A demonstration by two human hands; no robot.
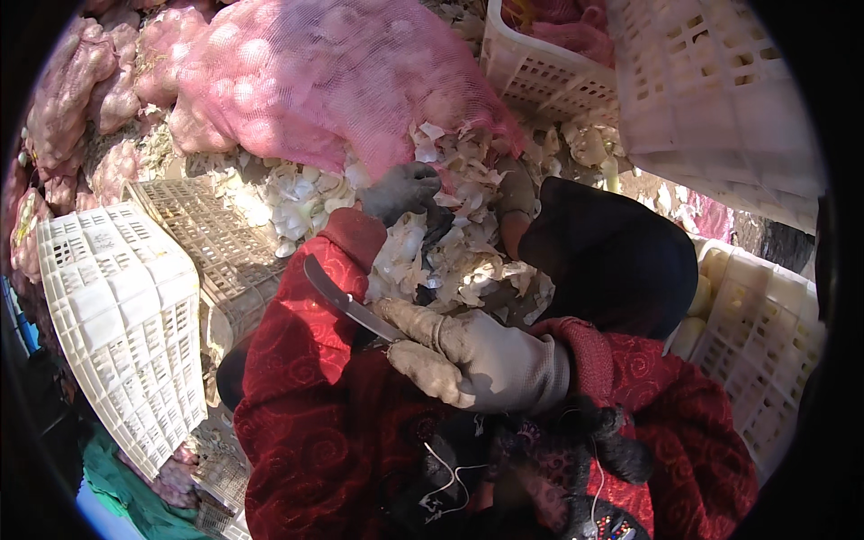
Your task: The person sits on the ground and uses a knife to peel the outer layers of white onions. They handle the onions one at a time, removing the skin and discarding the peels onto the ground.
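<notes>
My right hand [482, 361], in a soiled pale work glove, grips a knife in front of my chest. The knife's narrow curved blade [344, 300] points up and to the left. Farther out, my left hand [405, 192] wears a dark grey glove and reaches to the lower edge of a pink mesh sack [324, 81]. Its fingers look bent, and whatever may be under them is hidden. The sack is full of pale bulbs, apparently onions. Dry papery skins [466, 263] lie heaped between my legs, below the left hand.
On the left, a white plastic crate [125, 324] stands tilted beside a dirtier crate [216, 236]. Peeled bulbs [692, 331] fill a crate [763, 351] at right. Another crate [550, 74] holds pink mesh, near a large white crate [715, 115]. More filled sacks [67, 94] lie upper left.
</notes>
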